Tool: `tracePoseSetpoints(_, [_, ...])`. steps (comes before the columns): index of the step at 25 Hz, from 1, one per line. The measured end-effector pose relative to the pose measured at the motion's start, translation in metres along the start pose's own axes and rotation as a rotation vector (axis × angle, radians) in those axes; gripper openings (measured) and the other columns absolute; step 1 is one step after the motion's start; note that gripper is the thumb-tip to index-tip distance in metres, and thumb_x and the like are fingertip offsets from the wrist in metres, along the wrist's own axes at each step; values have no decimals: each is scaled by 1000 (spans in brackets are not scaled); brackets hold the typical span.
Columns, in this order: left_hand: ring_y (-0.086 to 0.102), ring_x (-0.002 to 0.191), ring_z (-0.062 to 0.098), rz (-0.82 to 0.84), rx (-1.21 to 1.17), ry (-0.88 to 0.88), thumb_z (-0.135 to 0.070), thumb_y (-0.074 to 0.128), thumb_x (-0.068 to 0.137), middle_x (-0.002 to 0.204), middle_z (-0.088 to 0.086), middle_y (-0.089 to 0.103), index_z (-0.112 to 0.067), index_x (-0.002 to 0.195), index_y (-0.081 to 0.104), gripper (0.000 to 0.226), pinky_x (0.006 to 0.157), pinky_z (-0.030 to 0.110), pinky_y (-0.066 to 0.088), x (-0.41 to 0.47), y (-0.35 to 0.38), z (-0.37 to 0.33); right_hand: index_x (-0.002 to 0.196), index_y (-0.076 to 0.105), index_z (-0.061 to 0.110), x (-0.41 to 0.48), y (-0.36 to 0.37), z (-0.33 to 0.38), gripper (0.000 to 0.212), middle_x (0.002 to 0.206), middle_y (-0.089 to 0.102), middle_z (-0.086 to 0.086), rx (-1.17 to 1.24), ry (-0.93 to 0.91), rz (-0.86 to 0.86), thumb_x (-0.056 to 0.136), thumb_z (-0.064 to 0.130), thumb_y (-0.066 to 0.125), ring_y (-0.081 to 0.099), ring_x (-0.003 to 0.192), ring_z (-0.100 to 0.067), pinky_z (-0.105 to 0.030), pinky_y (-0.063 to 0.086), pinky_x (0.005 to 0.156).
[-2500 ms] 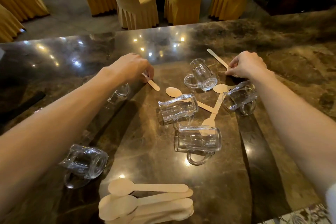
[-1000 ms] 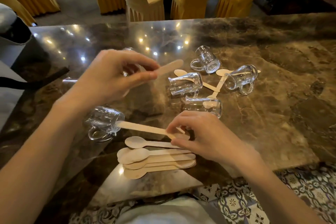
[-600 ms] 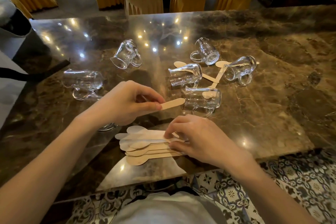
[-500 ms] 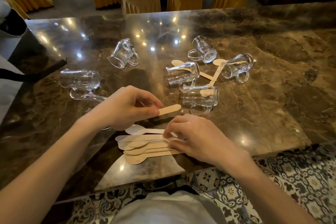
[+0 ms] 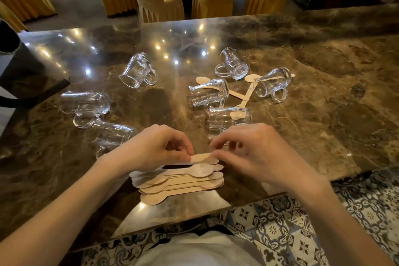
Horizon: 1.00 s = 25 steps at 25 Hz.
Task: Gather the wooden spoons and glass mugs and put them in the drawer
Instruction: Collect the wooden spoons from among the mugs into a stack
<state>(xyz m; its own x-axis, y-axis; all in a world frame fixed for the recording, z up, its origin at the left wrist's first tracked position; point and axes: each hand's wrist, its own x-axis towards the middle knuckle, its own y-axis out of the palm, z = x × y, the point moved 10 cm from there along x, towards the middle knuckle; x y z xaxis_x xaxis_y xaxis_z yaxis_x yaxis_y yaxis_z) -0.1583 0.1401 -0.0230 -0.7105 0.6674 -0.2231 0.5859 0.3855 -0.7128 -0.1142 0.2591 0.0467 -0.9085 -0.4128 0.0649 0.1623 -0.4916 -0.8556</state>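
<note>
A stack of several wooden spoons (image 5: 179,181) lies near the front edge of the marble table (image 5: 323,97). My left hand (image 5: 155,147) pinches one wooden spoon (image 5: 204,157) just above the stack. My right hand (image 5: 248,149) touches that spoon's end with its fingertips. Several glass mugs lie on their sides: one (image 5: 138,71) at centre left, one (image 5: 86,102) at far left, one (image 5: 112,134) behind my left hand, and a cluster at right (image 5: 233,65), (image 5: 272,84), (image 5: 208,93), (image 5: 228,120). Three more spoons (image 5: 246,93) lie among the cluster, partly under the mugs. No drawer is in view.
Yellow-covered chairs (image 5: 159,0) stand beyond the table's far edge. A dark bag with a strap (image 5: 26,75) rests at the left end. Patterned floor tiles (image 5: 302,233) show below the front edge, beside my white shirt.
Both hands came back from the far spoons. My left hand carried its spoon down over the stack, and my right hand rose from the stack to meet its end.
</note>
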Motion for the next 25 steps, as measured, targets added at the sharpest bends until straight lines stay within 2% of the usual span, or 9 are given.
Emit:
tracePoseSetpoints(3, [61, 76, -5, 60, 5, 31, -39, 67, 81, 77, -23, 66, -42, 87, 66, 6, 66, 9, 46, 3, 11, -2, 96, 69, 32, 1, -37, -32, 27, 80, 63, 23, 47, 92, -122, 75, 45, 57, 60, 69, 7, -13, 51, 64])
tracePoseSetpoints(6, [60, 83, -7, 92, 20, 63, -37, 64, 84, 81, -24, 64, -41, 91, 65, 8, 70, 6, 44, 3, 16, -3, 93, 67, 35, 1, -69, -59, 21, 76, 61, 25, 34, 144, -209, 74, 41, 61, 60, 72, 6, -10, 49, 65])
tracePoseSetpoints(10, [53, 87, -7, 81, 164, 102, -43, 60, 84, 91, -23, 58, -44, 90, 62, 6, 74, 10, 45, 4, 18, -2, 87, 72, 31, 12, -100, -97, 11, 71, 62, 24, -42, 224, -286, 77, 34, 69, 59, 63, 1, -14, 46, 60])
tracePoseSetpoints(13, [53, 87, -8, 126, 213, 110, -48, 58, 83, 91, -24, 56, -46, 92, 61, 9, 74, 11, 46, 8, 16, -8, 89, 74, 27, 30, -111, -129, 10, 72, 65, 15, -100, 301, -312, 80, 30, 72, 58, 65, -1, -24, 48, 67])
tracePoseSetpoints(15, [54, 87, -10, 100, 218, 113, -52, 55, 81, 89, -26, 57, -47, 93, 60, 14, 75, 11, 47, 19, -2, -21, 92, 73, 25, 48, -112, -146, 11, 77, 66, 11, -155, 340, -306, 82, 30, 70, 61, 71, -7, -31, 51, 72])
tracePoseSetpoints(18, [55, 81, -11, -76, 237, 185, -53, 48, 79, 85, -30, 54, -45, 97, 58, 22, 70, 8, 46, 51, -51, -60, 97, 72, 22, 88, -113, -171, 16, 86, 66, 6, -200, 386, -285, 86, 30, 65, 61, 79, -12, -34, 54, 76])
tracePoseSetpoints(21, [52, 79, -3, -238, 447, 222, -49, 51, 85, 92, -20, 58, -36, 102, 62, 24, 68, 18, 43, 99, -85, -94, 96, 72, 20, 127, -102, -203, 16, 92, 68, 0, -256, 488, -163, 84, 27, 67, 62, 81, -17, -38, 57, 76])
tracePoseSetpoints(23, [57, 89, 7, -244, 636, 191, -48, 54, 87, 104, -12, 64, -34, 109, 62, 28, 69, 26, 46, 137, -85, -105, 93, 72, 20, 147, -94, -221, 14, 94, 68, -3, -298, 533, -79, 80, 23, 71, 62, 81, -20, -39, 57, 76])
tracePoseSetpoints(25, [61, 93, 18, -153, 763, 128, -45, 54, 88, 109, -4, 66, -31, 113, 62, 30, 68, 32, 50, 171, -69, -107, 88, 71, 19, 160, -85, -238, 16, 93, 68, -4, -316, 588, 25, 74, 22, 77, 62, 81, -22, -41, 56, 77])
